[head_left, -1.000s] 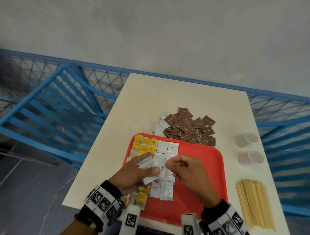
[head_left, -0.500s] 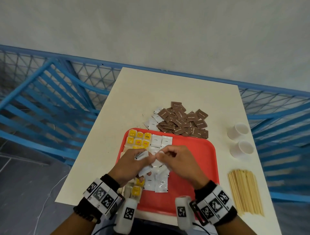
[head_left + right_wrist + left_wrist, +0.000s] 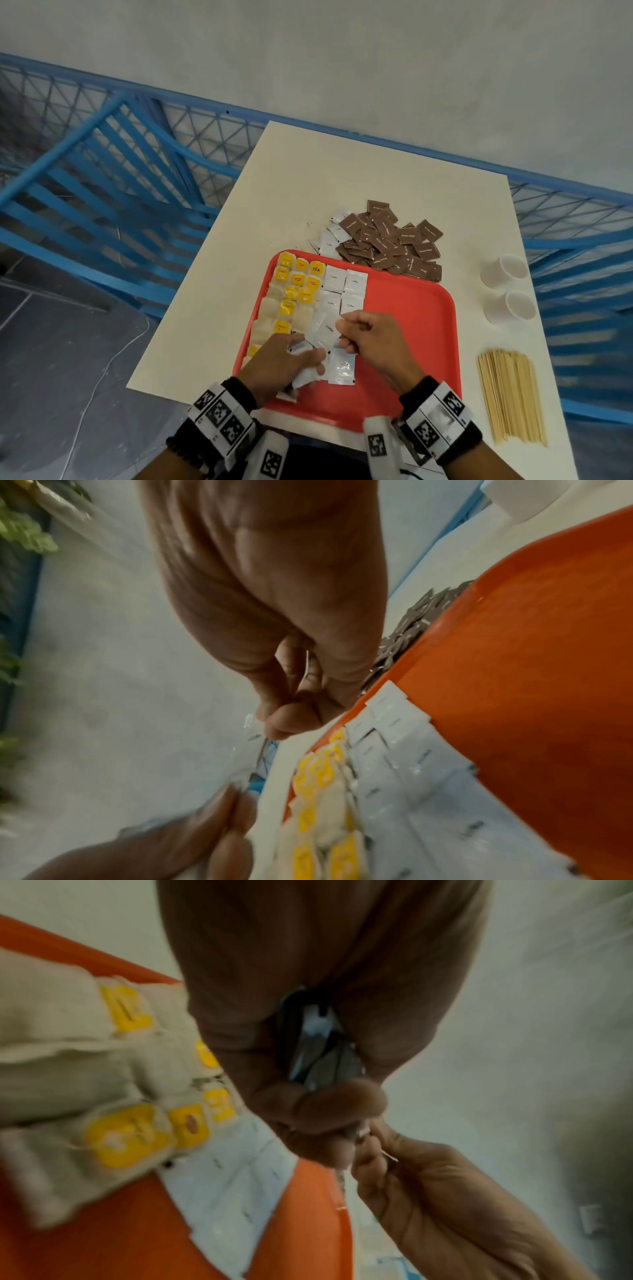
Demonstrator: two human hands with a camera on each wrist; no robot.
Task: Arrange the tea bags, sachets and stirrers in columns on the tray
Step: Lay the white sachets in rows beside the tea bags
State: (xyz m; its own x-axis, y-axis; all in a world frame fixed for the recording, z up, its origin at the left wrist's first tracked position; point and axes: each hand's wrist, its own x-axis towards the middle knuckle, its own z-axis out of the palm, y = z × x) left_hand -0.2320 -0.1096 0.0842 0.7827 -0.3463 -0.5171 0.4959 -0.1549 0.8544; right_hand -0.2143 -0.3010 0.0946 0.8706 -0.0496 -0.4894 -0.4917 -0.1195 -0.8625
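Note:
A red tray (image 3: 411,329) lies near the table's front edge. Yellow-tagged tea bags (image 3: 294,287) fill its left side, and white sachets (image 3: 346,284) form columns beside them. My left hand (image 3: 291,363) grips a small stack of white sachets (image 3: 305,375) over the tray's near left; their edges show in its fist (image 3: 318,1053). My right hand (image 3: 363,335) pinches one white sachet (image 3: 323,330) by its edge, just above the stack. The pinch shows in the right wrist view (image 3: 301,696). Brown sachets (image 3: 390,243) are heaped behind the tray. Wooden stirrers (image 3: 510,397) lie at the right.
Two white paper cups (image 3: 507,291) lie on their sides at the right of the table (image 3: 325,178). A few white sachets (image 3: 330,236) remain beside the brown heap. Blue railings (image 3: 102,192) surround the table on the left and behind.
Both hands have stayed together over the tray's near left. My right hand has drawn one white sachet up from the stack in my left hand. The head view has shifted.

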